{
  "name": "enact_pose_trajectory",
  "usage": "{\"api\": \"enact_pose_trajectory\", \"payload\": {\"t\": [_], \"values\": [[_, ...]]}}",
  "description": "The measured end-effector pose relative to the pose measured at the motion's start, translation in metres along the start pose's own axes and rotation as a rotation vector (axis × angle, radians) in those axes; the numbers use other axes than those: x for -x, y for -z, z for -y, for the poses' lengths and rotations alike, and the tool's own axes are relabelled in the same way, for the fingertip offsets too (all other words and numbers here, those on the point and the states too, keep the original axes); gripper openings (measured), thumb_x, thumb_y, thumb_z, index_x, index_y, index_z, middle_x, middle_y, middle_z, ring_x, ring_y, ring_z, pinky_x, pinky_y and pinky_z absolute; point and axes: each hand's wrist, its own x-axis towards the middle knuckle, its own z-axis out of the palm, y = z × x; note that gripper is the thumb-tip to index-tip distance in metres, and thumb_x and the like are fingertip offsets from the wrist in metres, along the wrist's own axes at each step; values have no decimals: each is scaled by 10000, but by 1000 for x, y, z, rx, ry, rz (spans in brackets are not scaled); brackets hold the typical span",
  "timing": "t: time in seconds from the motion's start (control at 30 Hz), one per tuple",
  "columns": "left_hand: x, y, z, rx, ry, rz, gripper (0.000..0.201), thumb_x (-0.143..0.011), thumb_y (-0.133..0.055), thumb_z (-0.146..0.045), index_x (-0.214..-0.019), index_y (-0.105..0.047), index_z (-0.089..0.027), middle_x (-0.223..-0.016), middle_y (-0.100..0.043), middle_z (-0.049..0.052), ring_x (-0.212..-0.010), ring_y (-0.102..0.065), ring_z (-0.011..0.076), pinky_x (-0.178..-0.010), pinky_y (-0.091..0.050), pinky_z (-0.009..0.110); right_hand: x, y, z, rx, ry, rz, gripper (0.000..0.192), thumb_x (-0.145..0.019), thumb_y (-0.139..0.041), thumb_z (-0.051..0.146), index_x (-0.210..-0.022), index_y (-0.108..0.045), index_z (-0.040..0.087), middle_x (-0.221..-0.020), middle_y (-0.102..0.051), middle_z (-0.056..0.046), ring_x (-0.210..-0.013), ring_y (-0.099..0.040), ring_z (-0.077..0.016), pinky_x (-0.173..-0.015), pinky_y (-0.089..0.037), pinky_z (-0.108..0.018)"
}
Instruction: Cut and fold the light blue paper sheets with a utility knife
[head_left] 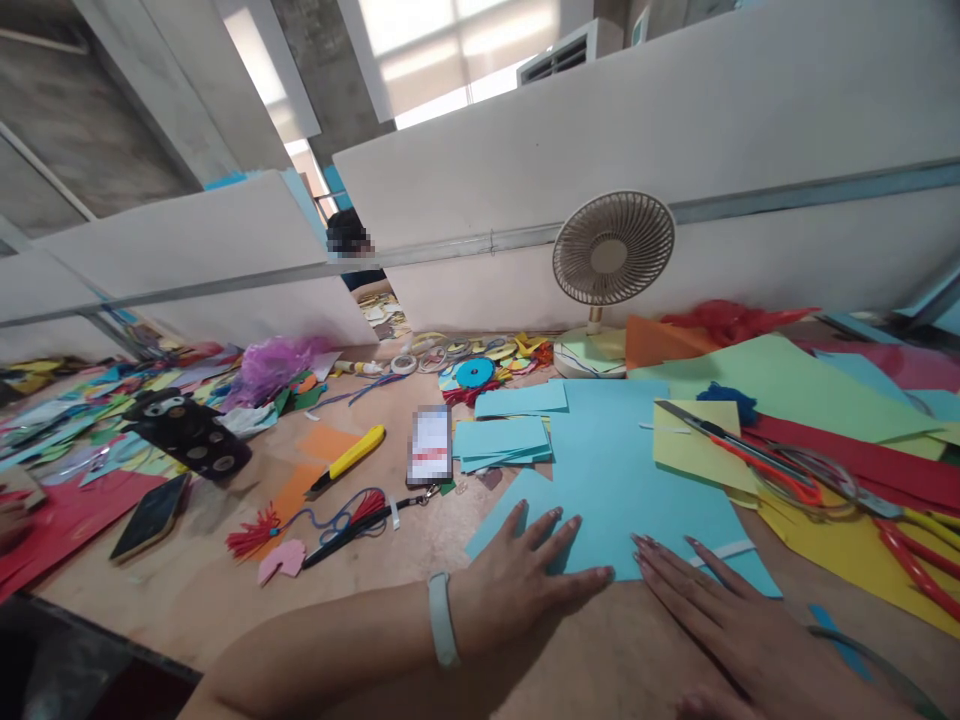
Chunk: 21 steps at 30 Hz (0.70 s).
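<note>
A white partition [675, 130] stands behind a crowded wooden table [187, 615]. The left hand [525, 565] lies palm down with its fingers spread apart on the near left part of a large blue sheet [622, 470]; the right hand [720, 605] is flat too, fingers extended and clamped on nothing, its tips at the near edge. Laid out like this, the hands probably hold the sheet flat and square; how hard the right one presses, I cannot tell.

A white strip [726, 553] lies just beside the right index finger. Beyond the left hand, small blue pieces [504, 440] are stacked by the sheet's left side, perhaps to stay within reach. Beyond the right hand, yellow paper [694, 447] and orange-handled scissors [795, 487] cover the sheet's right side and stand in the way there.

Farther out, a yellow cutter [352, 457] and a badge [430, 450] lie to the left of the sheet, and a fan [611, 250] stands past its far edge.
</note>
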Motion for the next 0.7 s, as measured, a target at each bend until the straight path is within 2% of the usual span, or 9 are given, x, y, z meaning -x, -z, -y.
{"api": "enact_pose_trajectory", "payload": {"t": [0.2, 0.33, 0.5, 0.7], "values": [[0, -5, -2, 5, 13, -26, 435, -1082, -292, -337, -1512, -339, -380, -1545, -374, 146, -1367, -446, 358, -1003, -425, 566, -1, 0, 0, -12, 4, 0, 913, -902, -555, 582, -1562, -32, 230, -1496, -431, -111, -1279, -549, -361, -968, -530, -539], [-1, -8, -3, 17, 19, -26, 422, -1082, -286, -338, -1494, -369, -374, -1541, -375, 154, -1356, -459, 371, -1001, -434, 572, 0, -1, -1, -64, -24, 35, 872, -898, -564, 577, -1559, -95, 254, -1502, -422, -105, -1302, -521, -371, -992, -519, -556], [0, -4, -1, 58, 18, -1, 426, -1081, -302, -342, -1503, -354, -364, -1553, -360, 155, -1367, -454, 364, -1042, -414, 569, 1, -5, -4, -146, -64, 53, 854, -885, -597, 560, -1549, -134, 286, -1520, -400, -84, -1338, -481, -364, -1056, -474, -560], [13, 4, 4, 120, 35, 59, 422, -1081, -313, -338, -1500, -358, -351, -1563, -353, 152, -1394, -422, 367, -1079, -379, 588, 8, -12, -6, -129, -38, 37, 875, -874, -604, 569, -1552, -130, 283, -1510, -407, -98, -1307, -510, -384, -1019, -498, -583]]}}
